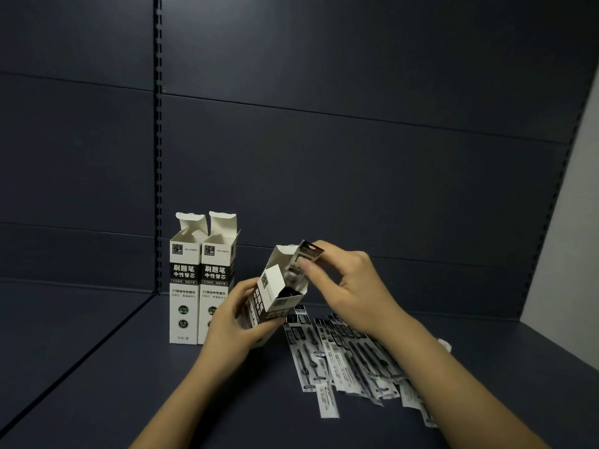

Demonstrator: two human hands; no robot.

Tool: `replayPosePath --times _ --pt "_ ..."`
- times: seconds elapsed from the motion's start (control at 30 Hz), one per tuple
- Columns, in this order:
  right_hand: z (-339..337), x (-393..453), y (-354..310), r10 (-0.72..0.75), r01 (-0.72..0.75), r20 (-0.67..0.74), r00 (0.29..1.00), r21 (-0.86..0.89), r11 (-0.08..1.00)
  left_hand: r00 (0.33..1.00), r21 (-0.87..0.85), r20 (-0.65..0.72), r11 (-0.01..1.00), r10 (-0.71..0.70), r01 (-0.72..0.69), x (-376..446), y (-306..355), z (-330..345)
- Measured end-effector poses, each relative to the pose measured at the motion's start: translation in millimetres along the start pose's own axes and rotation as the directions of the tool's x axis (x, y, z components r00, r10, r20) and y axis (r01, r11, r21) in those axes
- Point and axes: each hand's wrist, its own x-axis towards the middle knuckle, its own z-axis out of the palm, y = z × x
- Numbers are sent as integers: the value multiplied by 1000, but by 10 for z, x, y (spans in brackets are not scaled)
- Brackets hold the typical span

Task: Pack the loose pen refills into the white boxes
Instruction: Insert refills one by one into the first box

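My left hand [231, 322] grips a white box [275, 291] with black print, tilted with its open top towards the right. My right hand [346, 283] pinches the top end of a packaged pen refill [304, 257] that stands partly inside that box's opening. Several loose refills [343, 354] in clear and white wrappers lie fanned out on the dark shelf below my right forearm. Two more white boxes stand upright side by side at the left, one [183, 286] beside the other [215, 280], both with top flaps open.
The work surface is a dark blue shelf [162, 400] with a back panel [356, 189] and a slotted upright post [158, 140] at the left. A pale wall [570, 222] shows at the far right. A small white object [444, 344] peeks out behind my right forearm.
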Motion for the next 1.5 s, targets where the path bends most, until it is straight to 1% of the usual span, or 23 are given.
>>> replayPosePath --times 0.1,0.2,0.33,0.53,0.67,0.87,0.93,1.07,1.13,1.17,1.2,1.23,1.27,1.33,1.4,1.43,1.5 --pt "44 4 35 30 -30 18 999 -8 1000 1000 -13 -4 1000 0 0 5 -1 7" --pt "80 4 79 68 -62 75 995 -79 995 1000 -19 -5 1000 8 -8 6 5 15" --pt "85 0 102 217 -194 157 964 -145 970 1000 -7 -3 1000 15 -15 4 2 10" --pt "103 56 103 241 -209 146 959 -206 956 1000 6 8 1000 12 -12 0 22 18" --pt "97 82 81 240 -192 199 950 -235 953 1000 -8 -5 1000 2 -2 -2 31 23" --pt "69 76 13 298 -211 324 898 -276 938 1000 -27 -12 1000 3 -3 3 18 20" --pt "66 77 -8 288 -180 352 890 -309 934 1000 -20 -12 1000 6 -6 5 10 18" --pt "83 83 -25 206 -10 412 887 -430 903 1000 -2 -21 1000 10 -10 19 -18 7" --pt "79 82 -17 201 14 426 882 -451 893 1000 -3 -23 1000 15 -15 21 -23 8" --pt "68 78 -8 201 -3 416 887 -429 903 1000 -4 -21 1000 16 -17 21 -21 10" --pt "55 68 8 201 -47 388 900 -371 927 1000 -1 -19 1000 17 -17 20 -21 12" --pt "36 53 25 194 -101 340 920 -274 956 1000 3 -15 1000 17 -16 19 -21 15" --pt "13 35 60 172 -131 271 947 -161 978 1000 6 -10 1000 16 -16 18 -20 12" --pt "-43 1 135 109 -109 84 991 0 994 1000 6 -9 1000 14 -14 21 -28 3" --pt "-63 -28 224 117 -112 -64 991 71 991 1000 9 -10 1000 12 -12 21 -34 -4" --pt "-49 -39 283 152 -142 -110 982 93 985 1000 10 -11 1000 9 -9 19 -34 -6" --pt "10 -53 419 263 -249 -145 954 111 962 1000 10 -14 1000 0 0 13 -31 -3"
